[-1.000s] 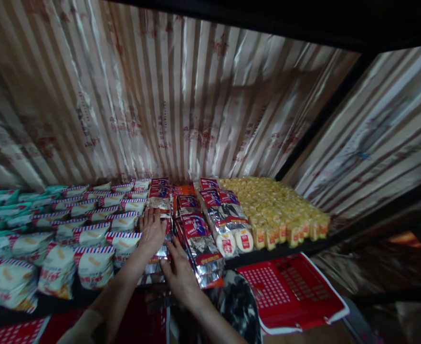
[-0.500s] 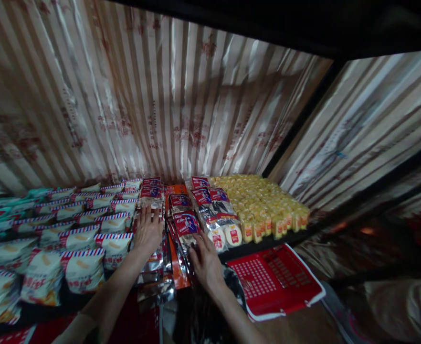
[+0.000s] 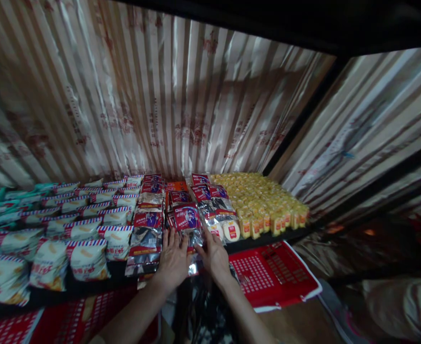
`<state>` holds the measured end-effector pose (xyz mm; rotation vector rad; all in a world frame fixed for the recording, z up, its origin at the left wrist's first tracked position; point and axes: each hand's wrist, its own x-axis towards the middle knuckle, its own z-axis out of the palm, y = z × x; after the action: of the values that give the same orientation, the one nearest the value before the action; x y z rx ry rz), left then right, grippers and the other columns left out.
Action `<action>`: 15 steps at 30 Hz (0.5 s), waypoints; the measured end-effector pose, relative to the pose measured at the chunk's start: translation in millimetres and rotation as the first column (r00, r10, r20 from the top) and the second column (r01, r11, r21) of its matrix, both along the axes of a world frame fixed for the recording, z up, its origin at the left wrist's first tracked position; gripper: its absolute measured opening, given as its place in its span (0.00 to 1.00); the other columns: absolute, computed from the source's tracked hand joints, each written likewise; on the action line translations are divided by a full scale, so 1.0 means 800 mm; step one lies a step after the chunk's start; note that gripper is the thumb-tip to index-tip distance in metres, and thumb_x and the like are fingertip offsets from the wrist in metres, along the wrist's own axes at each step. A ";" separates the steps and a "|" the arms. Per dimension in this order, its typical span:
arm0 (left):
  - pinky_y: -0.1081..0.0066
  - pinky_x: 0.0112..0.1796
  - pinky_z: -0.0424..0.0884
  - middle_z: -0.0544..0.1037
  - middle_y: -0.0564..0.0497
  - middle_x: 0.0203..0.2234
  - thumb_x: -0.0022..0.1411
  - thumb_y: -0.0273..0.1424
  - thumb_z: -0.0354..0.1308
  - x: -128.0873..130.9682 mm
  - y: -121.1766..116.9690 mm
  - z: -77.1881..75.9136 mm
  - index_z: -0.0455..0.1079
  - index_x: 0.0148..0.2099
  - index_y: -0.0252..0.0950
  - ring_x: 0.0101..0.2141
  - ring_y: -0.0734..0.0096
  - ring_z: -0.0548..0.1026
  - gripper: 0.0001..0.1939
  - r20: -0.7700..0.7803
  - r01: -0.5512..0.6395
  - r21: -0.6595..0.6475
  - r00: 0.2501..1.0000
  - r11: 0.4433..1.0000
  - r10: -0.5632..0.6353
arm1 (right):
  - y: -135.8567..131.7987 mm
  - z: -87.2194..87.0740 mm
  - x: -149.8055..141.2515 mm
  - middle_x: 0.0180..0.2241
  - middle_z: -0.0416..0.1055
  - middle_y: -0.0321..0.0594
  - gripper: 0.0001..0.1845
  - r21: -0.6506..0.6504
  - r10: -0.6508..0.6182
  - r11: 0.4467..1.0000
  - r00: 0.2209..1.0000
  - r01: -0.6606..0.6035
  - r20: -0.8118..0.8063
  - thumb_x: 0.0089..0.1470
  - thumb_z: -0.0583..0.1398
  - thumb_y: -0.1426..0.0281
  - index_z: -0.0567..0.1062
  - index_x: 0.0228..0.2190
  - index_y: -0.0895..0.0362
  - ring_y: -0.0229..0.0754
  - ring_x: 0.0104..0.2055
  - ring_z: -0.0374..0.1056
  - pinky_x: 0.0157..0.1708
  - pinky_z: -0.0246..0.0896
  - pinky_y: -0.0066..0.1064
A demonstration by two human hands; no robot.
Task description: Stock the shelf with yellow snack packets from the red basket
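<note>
Red-topped silver snack packets (image 3: pixel 187 217) lie in an overlapping pile on the shelf in front of me. My left hand (image 3: pixel 173 260) rests palm down on the near left part of this pile, fingers stretched and slightly apart. At the pile's right side is my right hand (image 3: pixel 215 258), its fingers extended along the packet edge and the thumb pointing inward. The lower ends of the packets are partly hidden by both hands. Just left of them lies a second row of similar packets (image 3: pixel 146 234), which neither hand touches.
White snack bags with striped tops (image 3: pixel 87 260) stand in rows on the left, beyond them green bags (image 3: pixel 8 208). Round white packs (image 3: pixel 231 231) and many small yellow packs (image 3: pixel 264 200) sit on the right. A red printed sheet (image 3: pixel 271 274) hangs below the dark shelf edge (image 3: pixel 246 244).
My left hand has moved right from the left packet row onto the middle pile. My right hand first shifted right, then settled at that pile's right side. The middle packets look straighter.
</note>
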<state>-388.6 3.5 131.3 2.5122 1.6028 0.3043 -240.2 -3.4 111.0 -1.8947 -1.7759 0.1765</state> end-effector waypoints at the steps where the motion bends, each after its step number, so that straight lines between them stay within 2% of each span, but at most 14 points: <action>1: 0.48 0.59 0.44 0.65 0.37 0.55 0.59 0.38 0.46 0.000 -0.002 -0.001 0.61 0.58 0.30 0.60 0.49 0.51 0.27 0.004 -0.001 -0.007 1.000 1.000 0.001 | 0.001 -0.001 -0.001 0.41 0.69 0.50 0.31 0.015 0.000 1.000 0.999 0.000 -0.035 0.51 0.55 0.68 0.59 0.57 0.58 0.50 0.42 0.68 0.41 0.65 0.39; 4: 0.49 0.59 0.45 0.65 0.37 0.56 0.59 0.36 0.46 0.000 -0.006 -0.007 0.60 0.59 0.29 0.61 0.51 0.51 0.28 0.029 -0.011 -0.022 1.000 1.000 0.012 | 0.005 -0.006 -0.005 0.43 0.69 0.47 0.33 0.044 0.009 0.999 0.986 -0.001 -0.168 0.49 0.54 0.71 0.58 0.57 0.55 0.48 0.42 0.68 0.41 0.65 0.40; 9: 0.48 0.58 0.47 0.60 0.37 0.58 0.57 0.34 0.47 -0.001 -0.009 -0.014 0.57 0.61 0.28 0.61 0.50 0.49 0.30 0.084 -0.015 -0.040 0.996 0.999 0.018 | 0.009 -0.004 -0.011 0.50 0.67 0.45 0.31 0.096 0.043 0.995 0.942 -0.012 -0.331 0.45 0.54 0.74 0.63 0.54 0.55 0.48 0.52 0.63 0.49 0.61 0.42; 15: 0.50 0.59 0.49 0.52 0.38 0.62 0.57 0.27 0.46 -0.010 -0.003 0.007 0.49 0.63 0.28 0.62 0.54 0.46 0.32 0.232 -0.073 -0.024 0.970 0.997 0.077 | 0.021 0.018 -0.002 0.47 0.70 0.48 0.24 0.145 0.119 0.988 0.866 -0.054 -0.486 0.46 0.55 0.68 0.70 0.47 0.59 0.49 0.50 0.65 0.51 0.59 0.45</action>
<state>-396.4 0.8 136.9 2.3070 1.6012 0.5714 -241.8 13.2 125.7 -1.5053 -1.4776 0.5207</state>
